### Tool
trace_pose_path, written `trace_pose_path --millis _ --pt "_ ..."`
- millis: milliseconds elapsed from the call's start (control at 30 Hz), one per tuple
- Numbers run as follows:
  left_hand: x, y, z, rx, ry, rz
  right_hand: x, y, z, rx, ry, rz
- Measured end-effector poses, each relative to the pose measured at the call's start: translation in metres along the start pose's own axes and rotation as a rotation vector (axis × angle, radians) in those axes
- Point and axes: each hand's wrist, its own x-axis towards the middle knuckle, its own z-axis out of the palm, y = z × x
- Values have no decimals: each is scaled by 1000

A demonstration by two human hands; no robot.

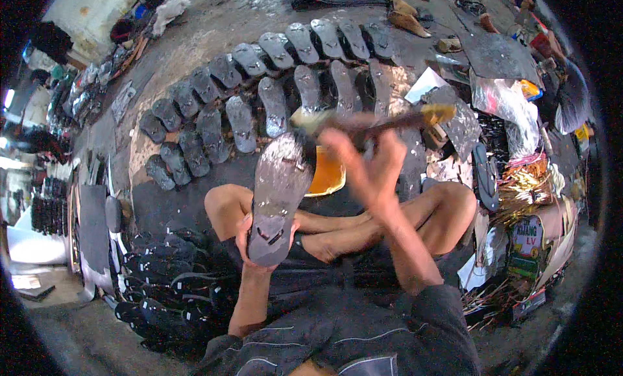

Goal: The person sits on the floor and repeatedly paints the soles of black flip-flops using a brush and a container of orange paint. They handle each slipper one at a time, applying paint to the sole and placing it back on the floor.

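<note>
My left hand (pixel 250 243) grips the heel end of a dark sandal sole (pixel 279 194) and holds it upright over my crossed legs, its shiny grey underside facing me. A long brush (pixel 370 123) with a dark handle and a yellowish tip is in my right hand (pixel 366 158). The brush lies crosswise just above the toe of the sole. An orange-yellow glue container (pixel 328 175) sits right behind the sole, in front of my legs. The right hand and the brush are blurred.
Several grey soles (pixel 272 103) lie in curved rows on the floor ahead. Black sandal straps and soles (pixel 172 278) are stacked at my lower left. Bags, packaging and scraps (pixel 519 168) crowd the right side. A wooden shoe last (pixel 405 16) lies far ahead.
</note>
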Motion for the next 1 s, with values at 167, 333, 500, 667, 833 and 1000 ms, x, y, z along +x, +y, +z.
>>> trace_pose_path --millis 167,333,500,667,833,1000 --pt "34 16 -8 -255 -466 -351 27 24 -16 -196 -17 -5" --pt "35 2 33 -102 -44 -87 -69 -27 0 72 -386 -94" --pt "55 4 47 -419 -104 -97 -78 -22 9 84 -228 96" --pt "58 11 63 -231 -213 65 -91 -24 5 2 -153 71" --pt "63 3 50 -187 -427 155 -84 -28 4 131 -136 -84" --pt "65 9 95 -363 -50 -104 -21 32 11 167 -5 162"
